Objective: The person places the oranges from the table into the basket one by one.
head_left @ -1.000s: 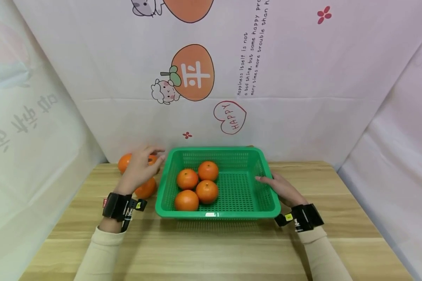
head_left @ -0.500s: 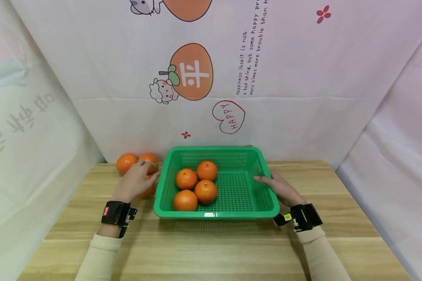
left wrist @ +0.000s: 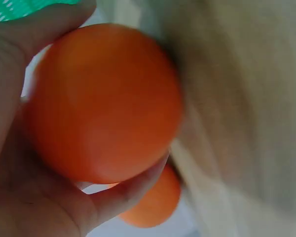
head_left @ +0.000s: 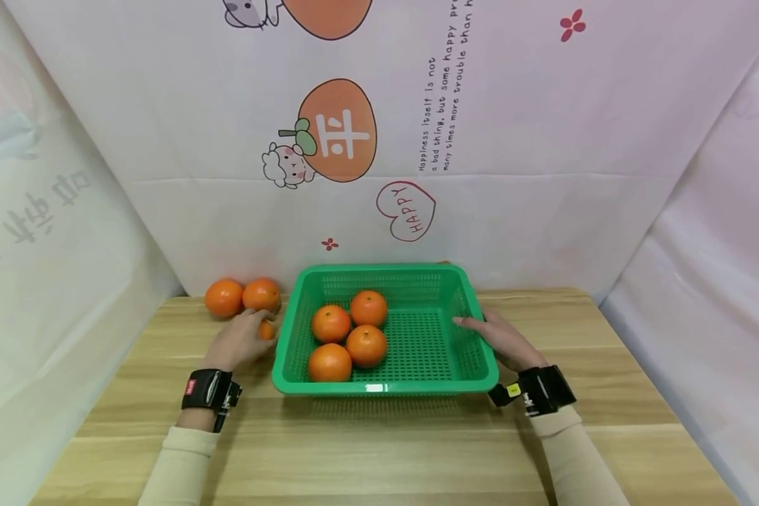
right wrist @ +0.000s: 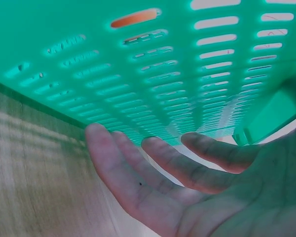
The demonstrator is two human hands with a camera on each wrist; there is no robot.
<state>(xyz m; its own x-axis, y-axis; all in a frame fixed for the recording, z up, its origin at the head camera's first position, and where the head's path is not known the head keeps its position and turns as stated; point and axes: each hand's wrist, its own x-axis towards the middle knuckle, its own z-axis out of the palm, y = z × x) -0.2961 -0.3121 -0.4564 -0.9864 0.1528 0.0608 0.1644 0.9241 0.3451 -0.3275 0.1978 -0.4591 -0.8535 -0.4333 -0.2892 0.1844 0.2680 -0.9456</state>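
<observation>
My left hand [head_left: 237, 344] curls round an orange [left wrist: 106, 103] on the table, left of the green basket [head_left: 386, 387]. Thumb and fingers lie on opposite sides of that fruit in the left wrist view; from the head it is mostly hidden. Just behind are two more oranges, one at the far left [head_left: 224, 298] and one beside it [head_left: 262, 294]. Several oranges [head_left: 367, 346] sit in the left half of the basket. At the basket's right end my right hand [head_left: 506, 342] grips the rim, thumb inside, with its fingers [right wrist: 163, 158] under the slotted wall outside.
The wooden table [head_left: 379, 457] carries everything. A white printed cloth [head_left: 519, 225] hangs behind the basket, and more white cloth closes off both sides. A sliver of something orange [head_left: 443, 263] peeks over the basket's back rim.
My left hand has moved down and back from beside the basket's far left corner, over the oranges, to the nearest one, which it now grips. My right hand has stayed on the basket.
</observation>
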